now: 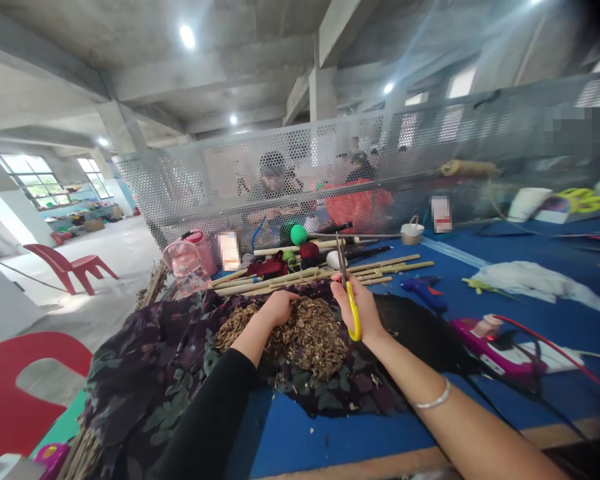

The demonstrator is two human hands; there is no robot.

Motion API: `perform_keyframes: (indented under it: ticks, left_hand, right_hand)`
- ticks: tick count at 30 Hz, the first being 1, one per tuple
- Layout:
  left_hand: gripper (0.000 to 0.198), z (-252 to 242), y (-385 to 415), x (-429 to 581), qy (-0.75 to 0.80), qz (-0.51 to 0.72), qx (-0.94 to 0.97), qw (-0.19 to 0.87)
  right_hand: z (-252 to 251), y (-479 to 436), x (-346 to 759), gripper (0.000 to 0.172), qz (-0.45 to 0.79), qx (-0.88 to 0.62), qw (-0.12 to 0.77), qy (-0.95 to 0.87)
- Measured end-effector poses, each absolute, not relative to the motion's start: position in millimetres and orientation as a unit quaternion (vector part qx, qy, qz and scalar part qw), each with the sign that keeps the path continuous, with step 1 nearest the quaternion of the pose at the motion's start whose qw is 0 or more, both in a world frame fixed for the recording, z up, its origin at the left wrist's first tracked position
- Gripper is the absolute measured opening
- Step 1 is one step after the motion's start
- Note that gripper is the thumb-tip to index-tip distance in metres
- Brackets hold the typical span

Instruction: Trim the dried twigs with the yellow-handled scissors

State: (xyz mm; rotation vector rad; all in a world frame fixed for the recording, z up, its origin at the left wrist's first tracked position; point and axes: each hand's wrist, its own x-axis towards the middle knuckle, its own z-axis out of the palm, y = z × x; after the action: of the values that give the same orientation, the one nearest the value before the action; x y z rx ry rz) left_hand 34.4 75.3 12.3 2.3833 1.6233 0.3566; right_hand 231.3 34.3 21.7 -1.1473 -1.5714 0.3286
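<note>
A heap of dry brown plant bits point(320, 340) lies on a dark camouflage-patterned cloth point(165, 353) spread over the blue table. My left hand point(277, 308) rests on the heap's top edge, fingers drawn together and turned down into it; whatever they pinch is hidden. To the right of the heap, my right hand point(365, 313) is closed on scissors with yellow handles point(353, 310). Their metal blades point up and away from me. Behind both hands lie bamboo sticks point(400, 268), a green ball point(299, 234) and a dark red ball point(309, 251).
At the right are a blue glue gun point(423, 293), a magenta power strip point(500, 350) with cords, and a white plastic bag point(535, 281). A pink bag point(189, 260) stands back left. Beyond a perforated metal screen point(205, 190) sit other people. Red chairs point(67, 267) are on the left.
</note>
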Motion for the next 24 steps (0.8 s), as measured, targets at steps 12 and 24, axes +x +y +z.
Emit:
perform_keyframes:
  ticks: [12,24]
  left_hand:
    - [0.027,13,81,24,0.559,0.142,0.805,0.138]
    - [0.022,-3,0,26,0.622,0.341,0.676,0.198]
  right_hand:
    - [-2,30,240,0.028,0.157,-0.506,0.503,-0.683]
    - [-1,20,227,0.027,0.164,-0.487,0.464,-0.722]
